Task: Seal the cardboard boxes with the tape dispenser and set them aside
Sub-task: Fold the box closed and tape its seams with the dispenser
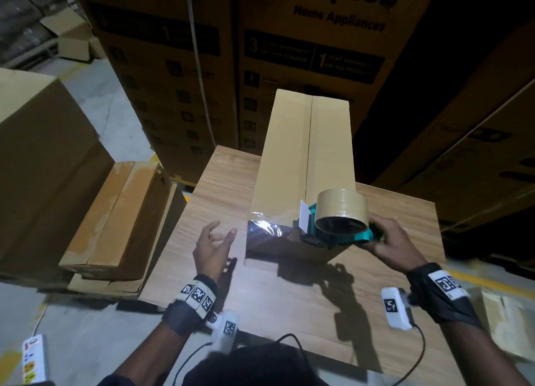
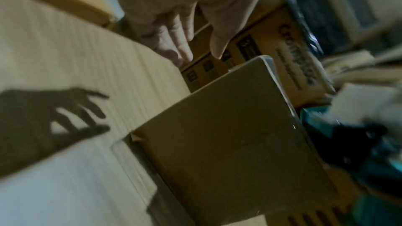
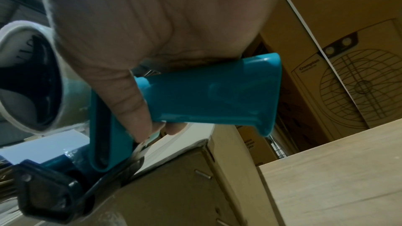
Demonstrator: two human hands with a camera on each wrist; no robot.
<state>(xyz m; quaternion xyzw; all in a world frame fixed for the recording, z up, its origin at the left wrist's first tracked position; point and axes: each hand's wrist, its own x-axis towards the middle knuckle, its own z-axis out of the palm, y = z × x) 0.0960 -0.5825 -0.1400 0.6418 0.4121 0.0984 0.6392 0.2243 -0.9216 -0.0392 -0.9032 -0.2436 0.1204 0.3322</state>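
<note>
A long plain cardboard box (image 1: 301, 165) lies on the wooden table (image 1: 220, 188), its flaps closed along a centre seam. Clear tape (image 1: 265, 226) wrinkles over its near left corner. My right hand (image 1: 388, 241) grips the teal handle (image 3: 206, 95) of the tape dispenser (image 1: 333, 220), whose tan tape roll (image 1: 343, 209) sits over the box's near end; its black front end (image 3: 43, 193) is against the box's near edge. My left hand (image 1: 214, 241) hovers just left of the box, fingers spread and holding nothing. The box's side (image 2: 228, 135) fills the left wrist view, below my fingers (image 2: 174, 28).
Printed appliance cartons (image 1: 289, 52) are stacked high behind the table. Flat cardboard boxes (image 1: 121, 220) are piled on the floor to the left, beside a large carton (image 1: 43, 159). A power strip (image 1: 34, 359) lies at the bottom left. Another box (image 1: 503, 319) sits at the right.
</note>
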